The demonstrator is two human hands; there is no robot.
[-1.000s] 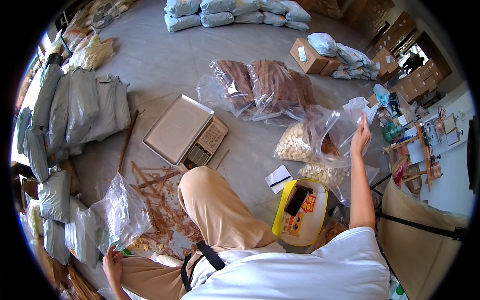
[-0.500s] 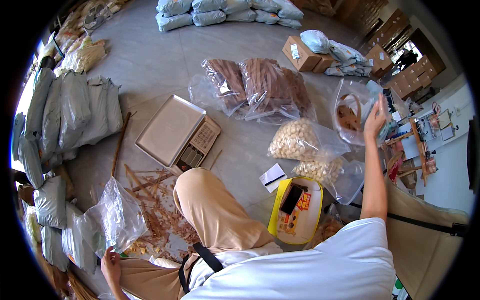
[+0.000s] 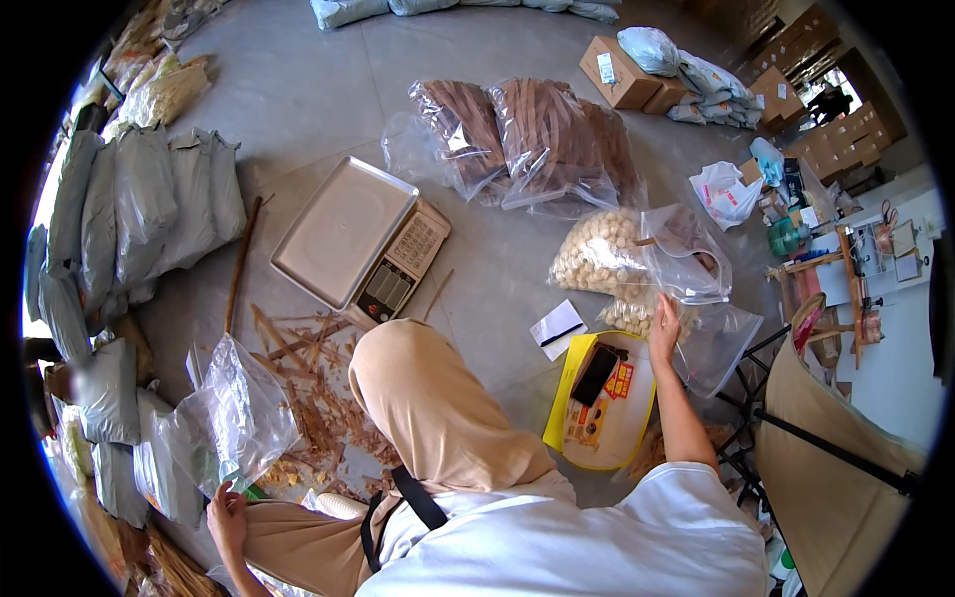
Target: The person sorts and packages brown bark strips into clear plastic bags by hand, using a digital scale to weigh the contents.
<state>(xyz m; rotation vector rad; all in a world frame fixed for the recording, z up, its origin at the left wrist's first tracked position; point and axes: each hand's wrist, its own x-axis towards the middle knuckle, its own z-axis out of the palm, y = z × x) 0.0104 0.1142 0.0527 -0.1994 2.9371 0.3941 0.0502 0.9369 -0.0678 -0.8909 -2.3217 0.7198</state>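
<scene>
My right hand (image 3: 666,336) is closed on the edge of a clear plastic bag (image 3: 711,282) with a few brown strips inside. This bag partly covers a clear bag of cream-coloured chunks (image 3: 595,257). A second bag of similar chunks (image 3: 629,316) lies just beyond my right fingers. At the lower left, my left hand (image 3: 228,519) rests by my knee, its fingers pinched at the edge of a crumpled, empty-looking clear plastic bag (image 3: 244,413). Below my right hand sits a yellow-rimmed container (image 3: 627,438) holding a black phone (image 3: 594,375).
A weighing scale (image 3: 348,234) with a metal tray stands ahead of my knee. Brown wood scraps (image 3: 318,398) litter the floor beside a long stick (image 3: 242,269). Bags of brown strips (image 3: 552,139) lie farther off. Grey sacks (image 3: 144,209) line the left; a folding chair (image 3: 846,438) stands right.
My right hand has brought the clear bag of brown strips nearer and leftward, over the bags of chunks. A white bag behind it now shows. My left hand has barely moved.
</scene>
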